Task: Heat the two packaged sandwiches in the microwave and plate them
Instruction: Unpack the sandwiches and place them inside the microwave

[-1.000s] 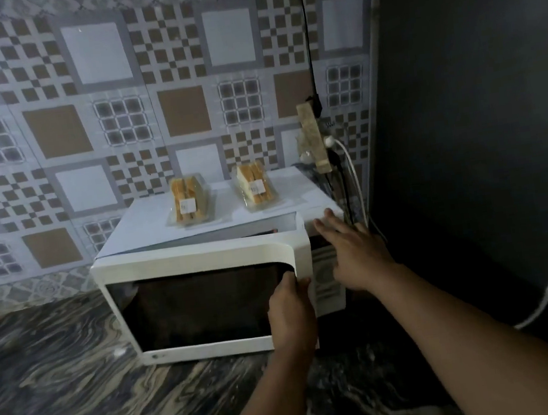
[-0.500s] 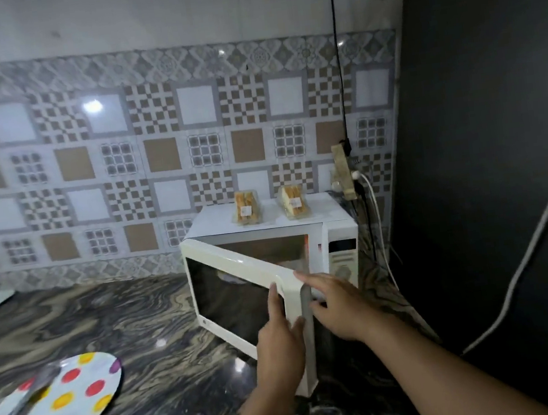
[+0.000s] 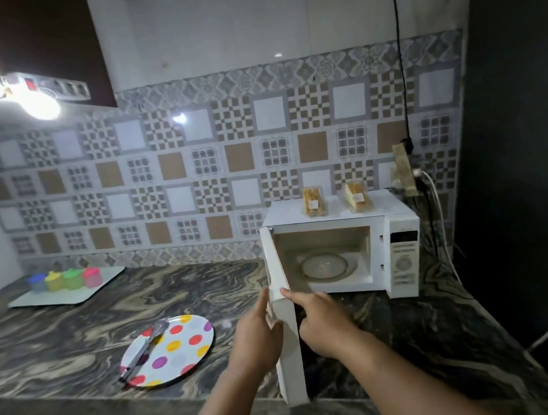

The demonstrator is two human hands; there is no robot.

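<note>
Here, low in the centre of the frame, the free edge of the microwave door [image 3: 285,337] is held between both hands: the left hand [image 3: 256,339] is pressed against its outer face with fingers extended, and the right hand [image 3: 317,319] is laid on its inner side, thumb at the top corner. The door is swung wide from the microwave [image 3: 347,253], its cavity and glass turntable [image 3: 324,266] exposed. Two packaged sandwiches [image 3: 313,201] [image 3: 356,197] are seen on the microwave's top, centre right. A polka-dot plate [image 3: 176,348] bearing tongs [image 3: 143,349] lies lower left.
</note>
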